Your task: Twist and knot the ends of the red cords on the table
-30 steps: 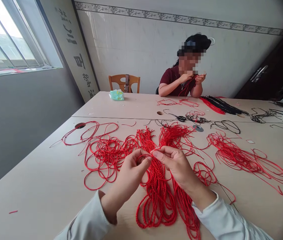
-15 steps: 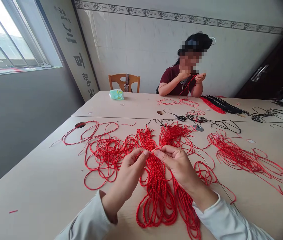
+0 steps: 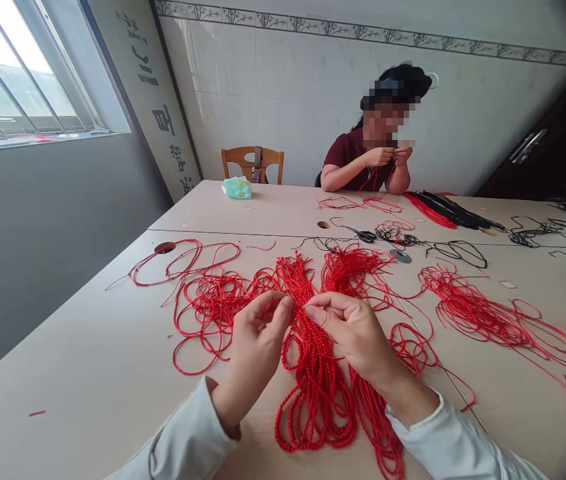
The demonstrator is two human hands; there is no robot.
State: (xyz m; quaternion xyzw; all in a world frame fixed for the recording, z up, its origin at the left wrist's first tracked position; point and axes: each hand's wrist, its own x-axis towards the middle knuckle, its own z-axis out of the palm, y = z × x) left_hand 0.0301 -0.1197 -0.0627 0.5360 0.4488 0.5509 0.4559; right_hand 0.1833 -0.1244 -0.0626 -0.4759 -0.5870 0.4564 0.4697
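My left hand (image 3: 255, 340) and my right hand (image 3: 355, 333) sit close together above a thick bundle of twisted red cord (image 3: 315, 393) lying on the table. Each hand pinches a thin red strand at the fingertips, near the top of the bundle, and the fingers partly hide the strand. Looser tangled red cord (image 3: 207, 313) spreads to the left of my left hand. Another red cord pile (image 3: 483, 313) lies to the right of my right hand.
A co-worker (image 3: 363, 160) sits across the pale table (image 3: 77, 347), working red cord by hand. Nearby lie black scissors (image 3: 365, 235), a black cord bundle (image 3: 453, 211), a black cord loop (image 3: 457, 252) and a green plastic packet (image 3: 237, 188). A wooden chair (image 3: 253, 160) stands behind.
My left hand has shifted slightly back from my right, and its fingertips have turned upward. The view has tilted a little. The cord piles look unchanged.
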